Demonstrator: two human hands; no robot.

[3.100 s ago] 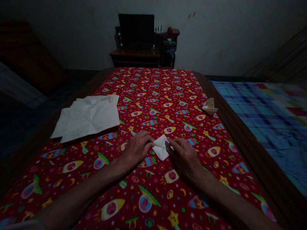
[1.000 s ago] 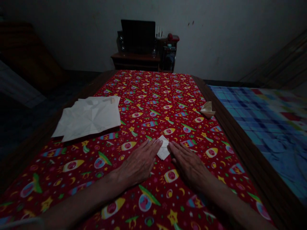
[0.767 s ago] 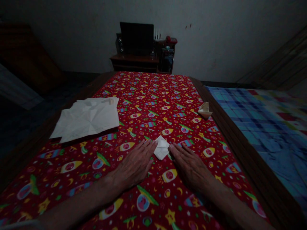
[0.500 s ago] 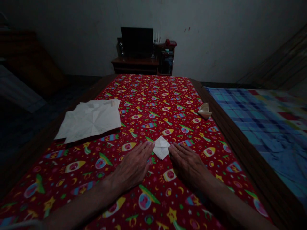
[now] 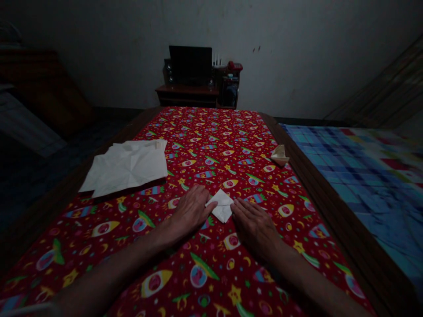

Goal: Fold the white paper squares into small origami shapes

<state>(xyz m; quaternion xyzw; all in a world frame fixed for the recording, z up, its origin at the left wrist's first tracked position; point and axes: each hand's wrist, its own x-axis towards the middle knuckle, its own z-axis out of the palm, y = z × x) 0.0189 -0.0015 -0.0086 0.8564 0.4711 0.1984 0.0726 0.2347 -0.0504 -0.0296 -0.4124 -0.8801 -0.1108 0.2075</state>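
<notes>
A small folded white paper (image 5: 222, 207), diamond-shaped with a crease across its middle, lies on a red cloth (image 5: 201, 273) printed with rockets and stars. At its left corner is my left hand (image 5: 193, 207), closed on the edge with the thumb over the top; the fingertips are partly hidden. Against the right corner rest the fingertips of my right hand (image 5: 256, 222), its fingers stretched out and lying flat.
A stack of creased white paper sheets (image 5: 128, 169) lies at the left of the cloth. Near the right edge sits a small folded paper piece (image 5: 280, 155). Beyond the table's far end is a desk (image 5: 187, 92) with a monitor (image 5: 191, 61).
My left fingers have moved up and left, and my left thumb has come onto the paper's left corner. The right hand stays almost in place. The view has tilted up slightly.
</notes>
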